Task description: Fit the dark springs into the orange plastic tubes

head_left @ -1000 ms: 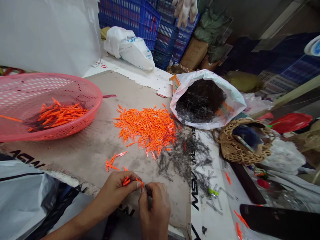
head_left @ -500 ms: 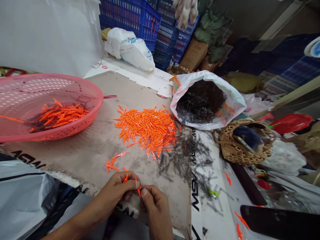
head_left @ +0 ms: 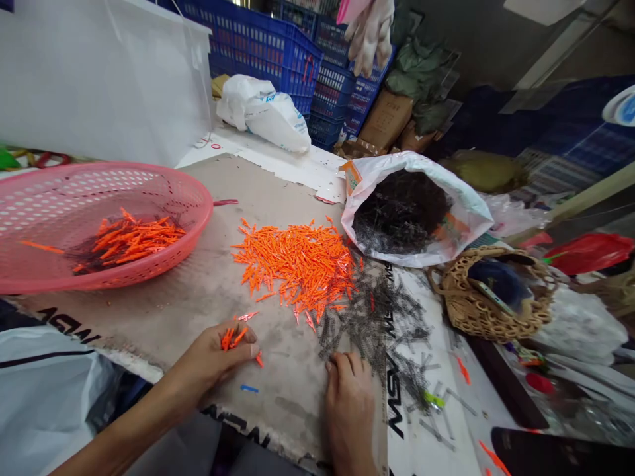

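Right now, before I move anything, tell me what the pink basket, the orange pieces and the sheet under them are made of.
The pink basket looks like moulded plastic, semi-gloss, with regular holes. The orange pieces seem plastic, judging by their vivid even colour and slight shine. The sheet looks like dull, scuffed cardboard.

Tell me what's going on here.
A person's left hand holds a few orange pieces over a cardboard sheet, while the right hand rests on the cardboard beside a scatter of dark wiry pieces. A heap of orange pieces lies on the cardboard, near an open white sack of dark pieces. A pink basket to the left holds more orange pieces.
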`<action>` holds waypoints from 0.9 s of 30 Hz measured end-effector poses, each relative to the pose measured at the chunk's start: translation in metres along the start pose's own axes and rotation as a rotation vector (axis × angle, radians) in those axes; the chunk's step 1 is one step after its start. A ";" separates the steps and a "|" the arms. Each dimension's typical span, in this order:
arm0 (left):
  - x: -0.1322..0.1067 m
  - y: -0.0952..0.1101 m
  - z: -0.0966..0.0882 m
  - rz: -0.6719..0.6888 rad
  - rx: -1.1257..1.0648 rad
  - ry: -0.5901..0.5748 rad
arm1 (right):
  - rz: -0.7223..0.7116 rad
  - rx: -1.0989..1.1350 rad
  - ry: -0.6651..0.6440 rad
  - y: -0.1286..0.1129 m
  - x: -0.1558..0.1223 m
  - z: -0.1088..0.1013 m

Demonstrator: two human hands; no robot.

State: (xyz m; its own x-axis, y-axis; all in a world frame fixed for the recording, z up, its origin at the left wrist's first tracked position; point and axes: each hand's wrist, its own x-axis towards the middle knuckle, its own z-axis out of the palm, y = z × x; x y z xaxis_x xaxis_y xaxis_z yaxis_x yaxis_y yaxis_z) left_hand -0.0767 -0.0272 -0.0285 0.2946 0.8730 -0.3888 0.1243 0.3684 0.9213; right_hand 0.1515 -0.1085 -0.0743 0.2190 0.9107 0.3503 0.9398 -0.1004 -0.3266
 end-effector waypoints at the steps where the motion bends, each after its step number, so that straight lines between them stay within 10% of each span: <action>1: 0.001 -0.001 -0.002 0.078 0.172 -0.009 | -0.012 -0.004 0.002 0.001 -0.001 -0.002; 6: 0.009 -0.009 -0.011 0.400 0.945 -0.060 | -0.015 -0.068 -0.029 0.005 0.002 -0.013; 10: 0.016 -0.015 -0.010 0.449 1.122 -0.093 | -0.068 -0.079 -0.059 -0.002 0.009 -0.022; 15: 0.012 -0.012 0.004 0.498 0.778 0.011 | -0.147 -0.028 0.040 -0.016 0.005 -0.015; 27: -0.004 0.006 0.036 -0.098 -0.084 -0.130 | -0.072 0.109 0.079 -0.014 0.003 -0.013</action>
State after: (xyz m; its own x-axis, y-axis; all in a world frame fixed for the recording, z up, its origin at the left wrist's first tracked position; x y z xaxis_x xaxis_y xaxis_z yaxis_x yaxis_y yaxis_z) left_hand -0.0432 -0.0401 -0.0212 0.4057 0.7849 -0.4683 0.0808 0.4795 0.8738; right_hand 0.1425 -0.1097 -0.0569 0.1759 0.8789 0.4434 0.9208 0.0123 -0.3898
